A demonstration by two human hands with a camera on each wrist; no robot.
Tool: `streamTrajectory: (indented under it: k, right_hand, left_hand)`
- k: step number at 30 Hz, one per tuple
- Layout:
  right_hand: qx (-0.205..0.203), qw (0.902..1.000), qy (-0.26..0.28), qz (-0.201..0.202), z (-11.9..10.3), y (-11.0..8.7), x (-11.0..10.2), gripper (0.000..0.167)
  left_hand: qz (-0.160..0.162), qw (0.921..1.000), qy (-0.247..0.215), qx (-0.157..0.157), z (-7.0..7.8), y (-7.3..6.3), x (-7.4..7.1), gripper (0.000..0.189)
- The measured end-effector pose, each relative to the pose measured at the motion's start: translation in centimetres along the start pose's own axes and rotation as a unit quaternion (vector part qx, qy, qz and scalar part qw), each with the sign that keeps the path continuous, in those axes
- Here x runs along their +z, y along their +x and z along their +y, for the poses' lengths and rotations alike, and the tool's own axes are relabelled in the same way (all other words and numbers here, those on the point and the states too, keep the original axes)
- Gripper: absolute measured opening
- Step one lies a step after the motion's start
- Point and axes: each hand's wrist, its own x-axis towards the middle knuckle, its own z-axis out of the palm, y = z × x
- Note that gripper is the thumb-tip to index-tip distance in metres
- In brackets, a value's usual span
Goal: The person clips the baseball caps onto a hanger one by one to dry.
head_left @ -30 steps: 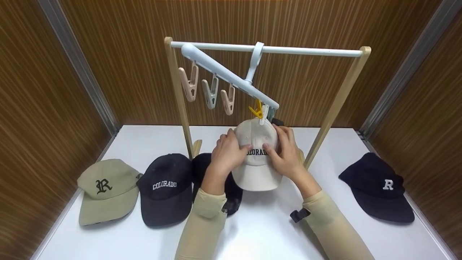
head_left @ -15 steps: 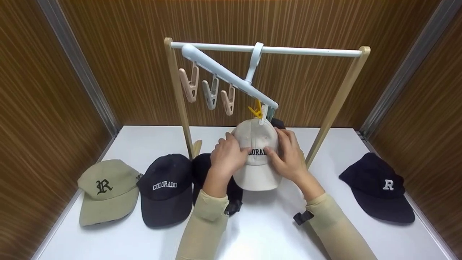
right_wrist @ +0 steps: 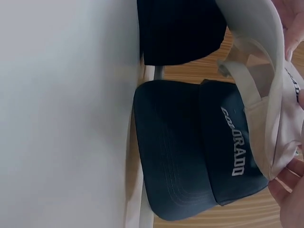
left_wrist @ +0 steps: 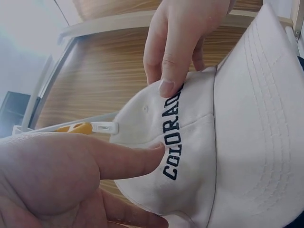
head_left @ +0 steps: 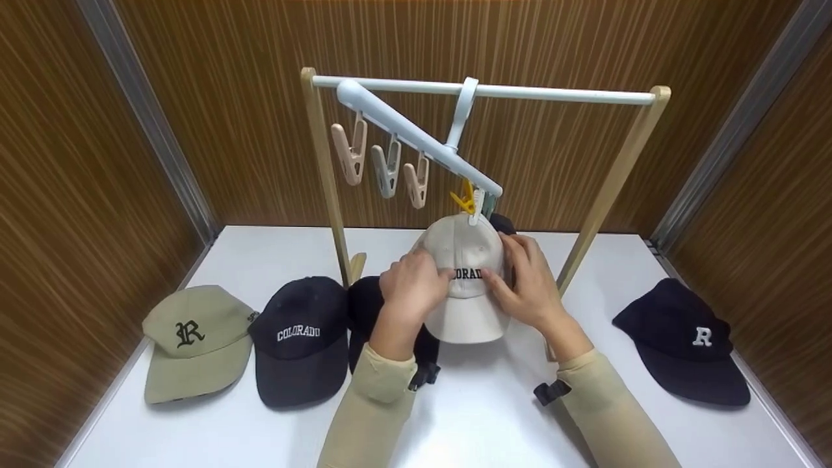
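Note:
A cream baseball cap (head_left: pixel 467 320) with dark COLORADO lettering hangs from a white clothes peg (head_left: pixel 477 208). My left hand (head_left: pixel 415 283) pinches its left side, thumb on the front by the lettering and fingers at the edge. On the other side my right hand (head_left: pixel 530 286) grips it too, its thumb (left_wrist: pixel 167 85) on the crown's front. The right wrist view shows the underside and back strap of the cream cap. Right behind it is a dark cap (right_wrist: pixel 178 142) with white COLORADO lettering, mostly hidden in the head view.
A pale hanger (head_left: pixel 416 133) hooks over the rack's white bar (head_left: pixel 565 95), with several pegs beneath it. On the white table lie an olive cap (head_left: pixel 195 344), a dark COLORADO cap (head_left: pixel 302 344), a black cap (head_left: pixel 364 305) partly under my left arm, and a navy cap (head_left: pixel 682 344) at right.
Both hands stay on the cream cap. The left fingers have slid slightly lower, and the right hand has shifted a little right and down. The peg remains on the crown.

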Motion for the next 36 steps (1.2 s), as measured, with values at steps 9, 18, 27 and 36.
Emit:
streamTrajectory:
  k: [9, 18, 27, 36]
  right_hand:
    - [-0.019, 0.9995, -0.015, -0.023, 0.9, 0.2, -1.1, 0.070]
    - [-0.014, 0.9981, -0.023, -0.055, 1.3, 0.3, -2.6, 0.064]
    - [0.005, 0.9975, -0.006, -0.070, 1.8, 0.4, -4.3, 0.056]
    - [0.033, 0.9931, -0.005, -0.112, 1.5, 0.4, -6.3, 0.036]
  left_hand:
    - [0.006, 0.9999, 0.005, 0.008, 0.2, -0.4, -0.6, 0.045]
    - [-0.010, 0.9999, 0.006, 0.012, 0.8, -0.9, -0.5, 0.049]
    - [-0.031, 0.9992, 0.007, 0.023, 1.9, -1.5, -0.3, 0.046]
    - [-0.019, 0.9984, 0.015, 0.051, 3.2, -1.8, 0.7, 0.045]
